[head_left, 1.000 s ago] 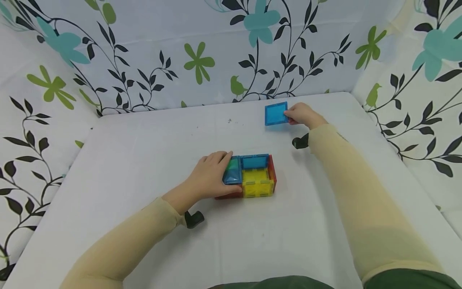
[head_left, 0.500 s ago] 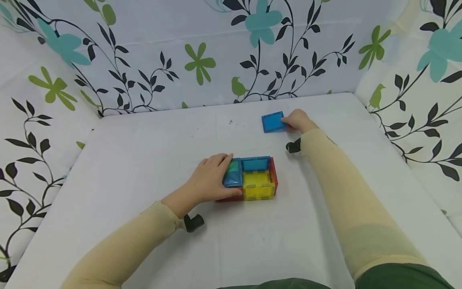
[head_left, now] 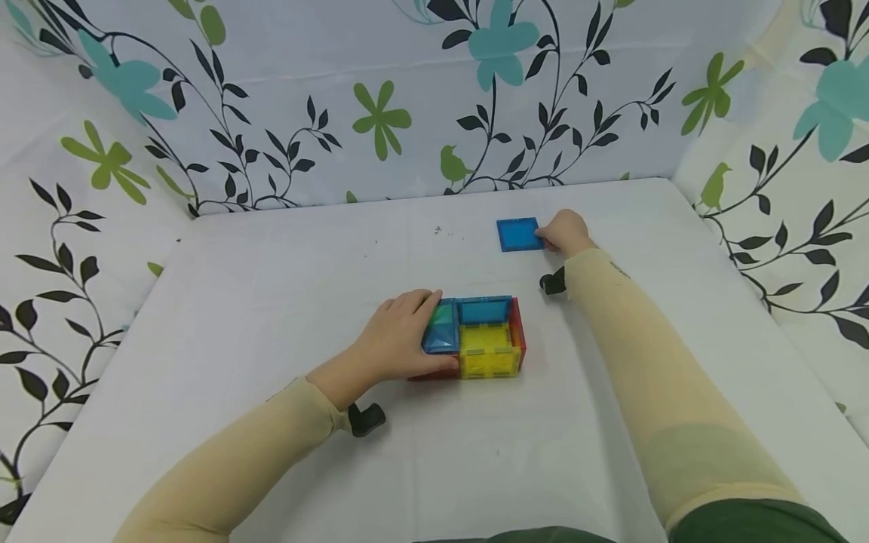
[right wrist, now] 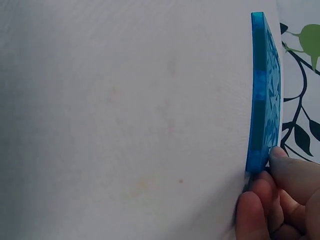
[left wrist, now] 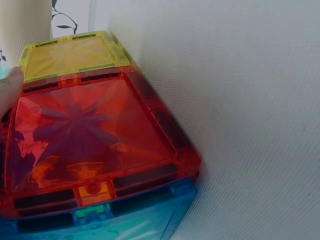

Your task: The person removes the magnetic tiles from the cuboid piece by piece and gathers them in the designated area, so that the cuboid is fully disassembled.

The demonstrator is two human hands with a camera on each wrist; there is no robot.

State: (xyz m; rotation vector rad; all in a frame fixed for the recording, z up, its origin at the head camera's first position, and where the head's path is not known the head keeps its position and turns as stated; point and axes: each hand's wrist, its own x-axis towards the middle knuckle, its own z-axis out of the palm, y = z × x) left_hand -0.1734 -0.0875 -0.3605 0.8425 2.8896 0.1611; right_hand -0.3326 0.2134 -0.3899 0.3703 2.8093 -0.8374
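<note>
Near the middle of the table, a low box of see-through magnetic tiles [head_left: 486, 363] has yellow, red and blue sides. A blue and green tile top covers its left part, while its right part stands open. My left hand [head_left: 390, 339] grips the left end, thumb along the near side. In the left wrist view, a red tile [left wrist: 90, 130] lies between a yellow tile [left wrist: 72, 55] and a blue tile [left wrist: 125, 222]. Toward the back right, my right hand [head_left: 567, 232] pinches one corner of a square blue magnetic tile [head_left: 516, 235] close over the table.
A white cloth covers the table [head_left: 285, 279]. Behind it and at both sides hangs a cloth [head_left: 407, 68] with a leaf and flower print. Black wrist cameras [head_left: 366, 419] are strapped to both sleeved arms.
My right hand has lowered the blue tile toward the table, drawn it slightly nearer and turned it a little. My left hand has stayed on the tile box.
</note>
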